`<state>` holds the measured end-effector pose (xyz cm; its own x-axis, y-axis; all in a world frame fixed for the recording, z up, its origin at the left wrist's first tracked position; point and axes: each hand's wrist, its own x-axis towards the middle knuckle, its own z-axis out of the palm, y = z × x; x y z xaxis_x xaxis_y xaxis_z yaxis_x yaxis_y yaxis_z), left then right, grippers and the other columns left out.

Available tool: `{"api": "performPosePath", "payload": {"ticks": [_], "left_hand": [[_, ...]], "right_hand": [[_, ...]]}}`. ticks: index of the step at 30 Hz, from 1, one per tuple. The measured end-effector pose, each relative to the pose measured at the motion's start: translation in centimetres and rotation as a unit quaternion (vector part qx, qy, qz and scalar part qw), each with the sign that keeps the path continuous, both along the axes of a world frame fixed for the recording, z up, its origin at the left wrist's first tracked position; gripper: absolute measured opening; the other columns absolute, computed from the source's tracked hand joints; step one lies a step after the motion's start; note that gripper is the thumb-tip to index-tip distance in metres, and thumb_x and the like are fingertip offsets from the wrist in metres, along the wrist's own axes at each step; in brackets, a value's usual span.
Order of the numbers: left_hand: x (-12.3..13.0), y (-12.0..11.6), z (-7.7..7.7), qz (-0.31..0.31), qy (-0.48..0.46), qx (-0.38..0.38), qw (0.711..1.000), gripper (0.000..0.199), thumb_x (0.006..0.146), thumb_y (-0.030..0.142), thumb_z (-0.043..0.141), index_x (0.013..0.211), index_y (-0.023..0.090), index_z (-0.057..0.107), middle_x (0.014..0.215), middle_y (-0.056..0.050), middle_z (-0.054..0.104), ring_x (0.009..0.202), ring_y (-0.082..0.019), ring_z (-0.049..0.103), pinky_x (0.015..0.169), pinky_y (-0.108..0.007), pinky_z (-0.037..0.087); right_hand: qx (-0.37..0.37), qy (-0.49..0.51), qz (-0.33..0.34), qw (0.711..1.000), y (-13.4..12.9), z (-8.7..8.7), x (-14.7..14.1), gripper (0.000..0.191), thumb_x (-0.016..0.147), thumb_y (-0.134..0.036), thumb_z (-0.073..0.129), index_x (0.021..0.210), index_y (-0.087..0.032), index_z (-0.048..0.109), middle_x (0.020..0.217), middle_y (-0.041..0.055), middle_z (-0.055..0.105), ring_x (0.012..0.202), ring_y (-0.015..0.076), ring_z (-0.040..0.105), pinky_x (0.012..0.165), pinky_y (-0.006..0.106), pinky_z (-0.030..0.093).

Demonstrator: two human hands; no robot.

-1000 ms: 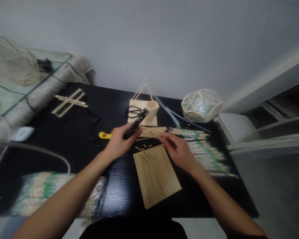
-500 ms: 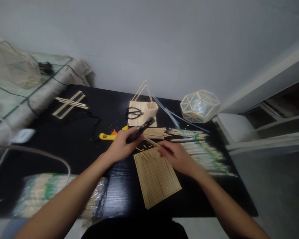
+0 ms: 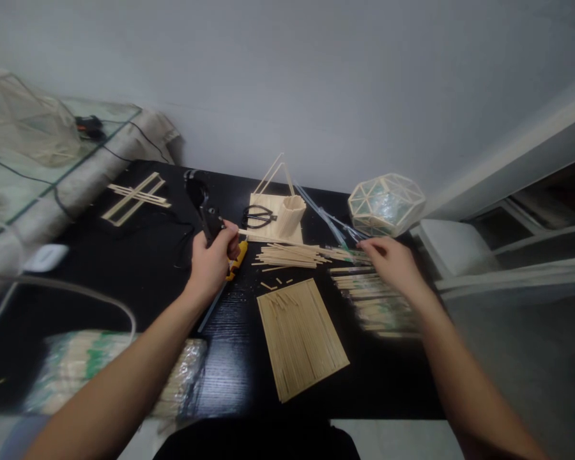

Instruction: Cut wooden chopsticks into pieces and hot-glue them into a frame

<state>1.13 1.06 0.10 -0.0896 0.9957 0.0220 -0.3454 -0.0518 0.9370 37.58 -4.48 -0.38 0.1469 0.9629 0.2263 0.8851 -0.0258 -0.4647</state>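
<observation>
My left hand (image 3: 211, 259) is closed around a black hand tool (image 3: 208, 214), raised above the dark table beside the yellow glue gun (image 3: 238, 259). A pale wooden stick (image 3: 268, 237) extends rightward from near its fingers. To the right, my right hand (image 3: 388, 259) has thumb and fingers pinched together near blue strips (image 3: 333, 223) and bagged sticks (image 3: 374, 300); what is between its fingertips is unclear. Loose sticks (image 3: 292, 255) lie between my hands. Below them is a flat stick panel (image 3: 306, 338) with short pieces on it.
Black scissors (image 3: 257, 217) rest by a stick-built holder (image 3: 289, 217) at the back. A faceted frame (image 3: 386, 203) stands at right rear, crossed sticks (image 3: 137, 197) lie left, and a wrapped stick pack (image 3: 81, 364) occupies the front left. Cables run along the left.
My hands have moved apart, the left one left and up with the black tool, the right one right and up. The glue gun now points differently, and its blue-grey glue stick shows.
</observation>
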Motion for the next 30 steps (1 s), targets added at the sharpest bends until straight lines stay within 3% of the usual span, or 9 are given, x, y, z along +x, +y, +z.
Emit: {"api": "performPosePath", "payload": {"ticks": [6, 9, 13, 16, 18, 20, 23, 27, 30], "left_hand": [[0.0, -0.6, -0.5, -0.042, 0.129, 0.008, 0.991, 0.022, 0.080, 0.035, 0.073, 0.072, 0.019, 0.061, 0.056, 0.004, 0.048, 0.052, -0.011, 0.044, 0.050, -0.024, 0.036], [-0.3, -0.7, -0.7, -0.063, 0.199, 0.025, 0.978, 0.024, 0.084, 0.040, 0.071, 0.075, 0.019, 0.061, 0.057, 0.004, 0.048, 0.054, -0.012, 0.044, 0.052, -0.026, 0.036], [-0.5, -0.8, -0.9, -0.112, 0.288, 0.085, 0.947, 0.026, 0.089, 0.041, 0.066, 0.077, 0.019, 0.061, 0.063, 0.003, 0.051, 0.061, -0.014, 0.046, 0.059, -0.027, 0.040], [-0.4, -1.0, -1.2, -0.134, 0.332, 0.132, 0.924, 0.024, 0.094, 0.039, 0.063, 0.081, 0.019, 0.061, 0.071, 0.001, 0.055, 0.067, -0.014, 0.049, 0.064, -0.028, 0.041], [-0.3, -1.1, -1.3, -0.145, 0.347, 0.154, 0.914, 0.023, 0.096, 0.038, 0.061, 0.083, 0.018, 0.059, 0.075, 0.001, 0.056, 0.069, -0.014, 0.049, 0.066, -0.027, 0.041], [-0.1, -1.2, -1.4, -0.152, 0.352, 0.166, 0.908, 0.023, 0.098, 0.037, 0.059, 0.083, 0.018, 0.058, 0.075, 0.002, 0.055, 0.069, -0.014, 0.049, 0.066, -0.027, 0.040], [0.0, -1.3, -1.4, -0.162, 0.372, 0.172, 0.898, 0.025, 0.098, 0.037, 0.057, 0.081, 0.019, 0.057, 0.071, 0.003, 0.052, 0.066, -0.013, 0.047, 0.064, -0.026, 0.039], [-0.1, -1.3, -1.4, -0.158, 0.420, 0.189, 0.873, 0.021, 0.095, 0.029, 0.060, 0.078, 0.019, 0.054, 0.067, 0.004, 0.052, 0.062, -0.012, 0.045, 0.061, -0.025, 0.035], [-0.2, -1.4, -1.2, -0.138, 0.438, 0.194, 0.867, 0.017, 0.094, 0.026, 0.060, 0.079, 0.019, 0.055, 0.066, 0.005, 0.053, 0.061, -0.011, 0.046, 0.061, -0.024, 0.034]], "right_hand": [[0.049, -0.047, 0.017, 0.998, 7.4, -1.2, -3.2, 0.022, 0.095, -0.031, 0.060, 0.096, -0.017, 0.077, 0.087, 0.0127, 0.075, 0.085, 0.0295, 0.068, 0.085, 0.043, 0.052], [0.074, -0.032, 0.002, 0.997, 8.7, -1.5, -5.0, 0.026, 0.091, -0.031, 0.068, 0.109, -0.014, 0.075, 0.105, 0.0182, 0.074, 0.098, 0.0332, 0.068, 0.092, 0.048, 0.052], [0.025, 0.110, 0.074, 0.991, 6.4, -0.3, -7.7, 0.027, 0.095, -0.037, 0.067, 0.108, -0.015, 0.075, 0.104, 0.0152, 0.076, 0.093, 0.0282, 0.071, 0.086, 0.043, 0.056], [-0.154, 0.188, 0.259, 0.935, 3.4, 1.3, -9.7, 0.029, 0.101, -0.044, 0.062, 0.105, -0.019, 0.077, 0.095, 0.0074, 0.079, 0.087, 0.0227, 0.073, 0.082, 0.037, 0.056], [-0.216, 0.204, 0.319, 0.900, 1.9, 2.1, -10.6, 0.024, 0.100, -0.038, 0.062, 0.102, -0.020, 0.077, 0.094, 0.0055, 0.080, 0.086, 0.0208, 0.074, 0.082, 0.035, 0.055], [-0.244, 0.231, 0.318, 0.887, 1.1, 2.5, -10.9, 0.021, 0.099, -0.033, 0.061, 0.097, -0.019, 0.076, 0.087, 0.0036, 0.079, 0.080, 0.0185, 0.072, 0.078, 0.032, 0.055], [-0.243, 0.227, 0.283, 0.899, 1.1, 2.2, -10.7, 0.018, 0.097, -0.031, 0.065, 0.091, -0.018, 0.076, 0.081, 0.0019, 0.077, 0.073, 0.0168, 0.069, 0.071, 0.029, 0.051], [-0.176, 0.112, 0.253, 0.945, 1.8, 0.9, -10.2, 0.010, 0.094, -0.023, 0.072, 0.088, -0.018, 0.078, 0.087, 0.0042, 0.077, 0.081, 0.0194, 0.069, 0.077, 0.032, 0.049], [-0.149, 0.017, 0.254, 0.955, 1.8, -0.3, -10.5, 0.009, 0.094, -0.016, 0.072, 0.089, -0.018, 0.080, 0.092, 0.0082, 0.077, 0.088, 0.0223, 0.069, 0.082, 0.034, 0.049]]}}
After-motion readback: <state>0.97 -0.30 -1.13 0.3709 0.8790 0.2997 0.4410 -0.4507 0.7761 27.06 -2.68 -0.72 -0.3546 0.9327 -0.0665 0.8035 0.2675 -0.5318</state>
